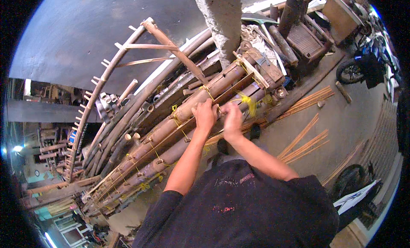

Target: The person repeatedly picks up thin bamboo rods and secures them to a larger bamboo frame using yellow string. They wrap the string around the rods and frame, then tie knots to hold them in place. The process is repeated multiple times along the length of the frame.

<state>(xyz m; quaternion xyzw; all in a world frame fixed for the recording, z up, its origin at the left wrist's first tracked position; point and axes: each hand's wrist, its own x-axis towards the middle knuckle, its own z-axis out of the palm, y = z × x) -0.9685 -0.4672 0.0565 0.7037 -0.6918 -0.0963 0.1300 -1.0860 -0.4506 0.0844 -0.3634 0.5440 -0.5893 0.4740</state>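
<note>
Over a long brown bamboo tube point(186, 112), my left hand point(206, 114) has its fingers bent and pressed together. What they pinch is hidden. Close on its right is my right hand point(233, 120), smeared by motion but curled closed; I cannot make out what is in it. Yellow string point(247, 103) lies in a loose tuft just beyond the right hand. Similar string is wound round the tube and runs across to a second, parallel bamboo tube point(147, 171). Short wooden pegs point(160, 161) stick out along the second tube.
A curved wooden frame with pegs point(101, 81) rises at the left. Bamboo poles point(112, 134) are piled behind the tubes, near a rough pillar point(222, 21). Thin split strips point(305, 139) lie on the floor at right. A motorcycle point(363, 64) stands at the far right.
</note>
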